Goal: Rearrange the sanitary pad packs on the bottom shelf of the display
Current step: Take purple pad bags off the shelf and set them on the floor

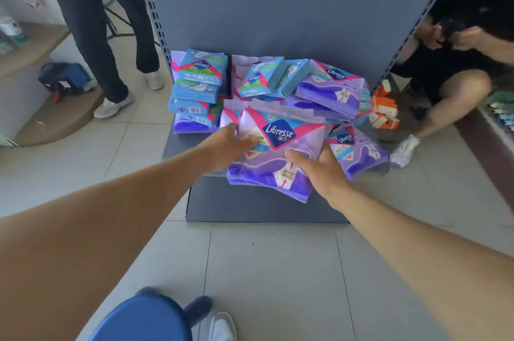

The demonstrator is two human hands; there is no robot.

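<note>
Currently both hands are gripping the purple pack above the shelf front edge: left hand pinching its side, right hand clasping its corner (two-handed probably to steady floppy wrapping).

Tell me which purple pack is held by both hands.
The big purple Libresse pack at the shelf's front, logo facing up. The left hand grips its left edge, the right hand its right; the other purple packs lie untouched.

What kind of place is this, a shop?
Most likely a small shop. A slotted metal display rack stands on a tiled floor, its bottom shelf piled with branded sanitary pad packs, and small orange boxes are stacked beside it.
</note>
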